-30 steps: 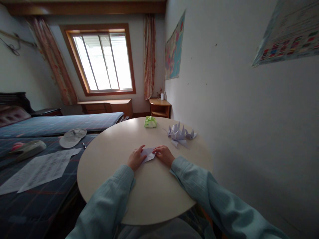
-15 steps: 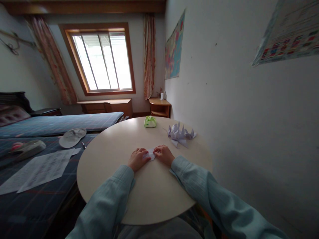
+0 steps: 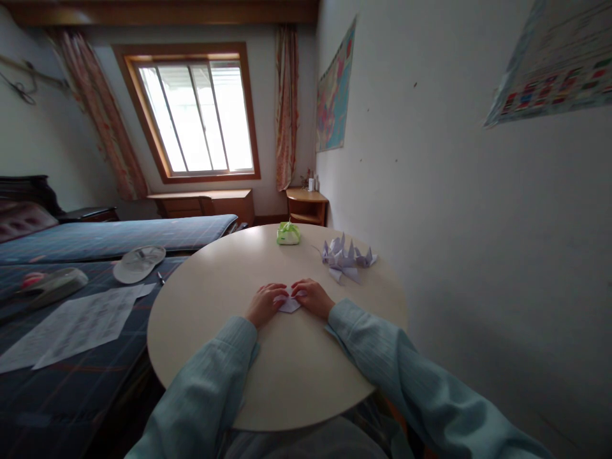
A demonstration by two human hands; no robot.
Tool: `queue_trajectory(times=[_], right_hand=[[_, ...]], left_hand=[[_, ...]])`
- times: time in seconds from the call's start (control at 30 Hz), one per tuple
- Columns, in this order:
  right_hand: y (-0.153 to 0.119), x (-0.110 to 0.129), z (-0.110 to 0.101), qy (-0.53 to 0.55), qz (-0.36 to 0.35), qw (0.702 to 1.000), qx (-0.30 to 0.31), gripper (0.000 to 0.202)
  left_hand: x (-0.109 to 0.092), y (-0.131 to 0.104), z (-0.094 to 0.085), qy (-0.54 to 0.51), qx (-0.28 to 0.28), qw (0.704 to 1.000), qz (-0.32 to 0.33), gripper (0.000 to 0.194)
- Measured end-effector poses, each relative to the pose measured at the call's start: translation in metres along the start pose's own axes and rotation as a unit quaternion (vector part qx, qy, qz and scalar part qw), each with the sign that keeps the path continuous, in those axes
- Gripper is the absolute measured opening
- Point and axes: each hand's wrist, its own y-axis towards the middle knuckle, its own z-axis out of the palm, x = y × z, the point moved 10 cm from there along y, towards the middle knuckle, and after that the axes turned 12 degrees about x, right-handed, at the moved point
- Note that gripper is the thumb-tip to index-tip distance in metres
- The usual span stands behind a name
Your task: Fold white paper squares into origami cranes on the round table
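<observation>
A small folded piece of white paper (image 3: 289,306) lies on the round cream table (image 3: 210,357), its pointed lower edge towards me. From the left, my left hand (image 3: 266,303) grips its edge with bent fingers. My right hand (image 3: 312,298) pinches it from the other side, fingertips close to those of the left. The fingers cover the paper's far part. Beyond my right hand sits a cluster of folded paper figures (image 3: 342,255) with pointed tips, pale lilac-white.
A green and white tissue pack (image 3: 288,233) stands at the table's far edge. On the left, a bed (image 3: 95,382) carries printed sheets (image 3: 76,328), a pale cap (image 3: 139,264) and a pen (image 3: 161,278). A white wall (image 3: 459,268) runs close along the right.
The folded paper has turned or changed shape between my hands, and a point now faces me. My right hand has shifted slightly left, bringing the fingertips closer together.
</observation>
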Motion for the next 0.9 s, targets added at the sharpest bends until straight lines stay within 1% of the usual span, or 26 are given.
queue_trajectory(times=[0.13,0.2,0.33,0.4,0.5,0.63,0.77,0.9], right_hand=[[0.0001,0.0000,0.0004,0.010,-0.005,1.000,0.002,0.019],[0.0004,-0.0012,0.0008,0.009,-0.002,1.000,0.003,0.019],[0.0013,-0.0020,0.0025,0.004,0.000,1.000,0.009,0.019],[0.0015,-0.0013,0.0028,0.004,-0.002,1.000,0.010,0.019],[0.0010,-0.0004,0.0025,0.003,-0.002,1.000,0.009,0.019],[0.0000,0.0020,0.0029,-0.010,0.000,1.000,0.012,0.017],[-0.0005,0.0030,0.0018,-0.020,0.013,1.000,0.013,0.011],[-0.0006,0.0043,0.0025,-0.025,0.015,0.999,0.021,0.010]], left_hand=[[-0.0015,-0.0011,-0.0011,-0.043,-0.005,0.999,0.002,0.012],[-0.0030,-0.0020,0.0006,-0.050,-0.002,0.999,0.004,0.013],[-0.0032,-0.0030,0.0041,-0.038,0.004,0.999,0.005,0.031],[-0.0031,-0.0030,0.0046,-0.034,0.005,0.999,0.008,0.034],[-0.0044,-0.0030,0.0043,-0.035,0.007,0.999,0.012,0.031],[-0.0046,-0.0029,0.0025,-0.039,0.006,0.999,-0.002,0.024],[-0.0021,-0.0013,0.0012,-0.056,-0.001,0.998,-0.012,0.021],[0.0010,0.0000,0.0025,-0.072,0.004,0.997,-0.011,0.017]])
